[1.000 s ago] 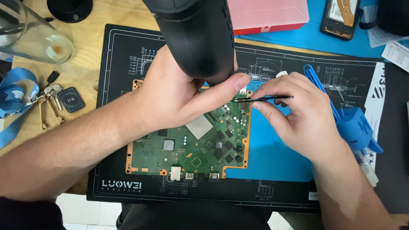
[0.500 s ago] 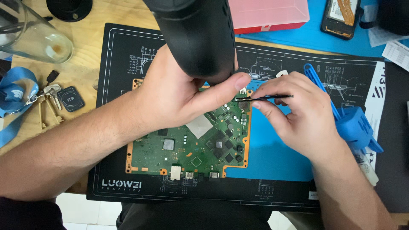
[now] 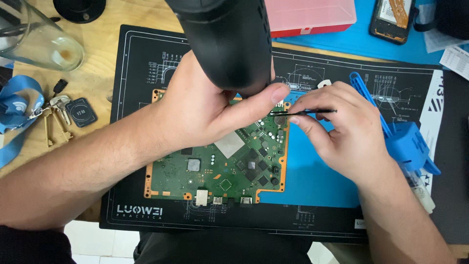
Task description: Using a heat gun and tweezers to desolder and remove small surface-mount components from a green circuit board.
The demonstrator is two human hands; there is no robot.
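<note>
A green circuit board (image 3: 220,171) with orange edges lies on a black work mat (image 3: 146,63). My left hand (image 3: 205,105) grips a large black handheld tool (image 3: 227,41), a hot-air gun by its shape, pointing down at the board's upper right corner. My right hand (image 3: 344,129) pinches thin black tweezers (image 3: 305,112), whose tips reach left toward the same corner, just under my left thumb. The spot being worked on is mostly hidden by the tool and my thumb.
A blue mat (image 3: 312,181) lies under the board's right side. A blue plastic holder (image 3: 408,144) sits right of my hand. Keys on a blue lanyard (image 3: 46,117), a glass (image 3: 36,41), a red box (image 3: 312,17) and a phone (image 3: 393,17) surround the mat.
</note>
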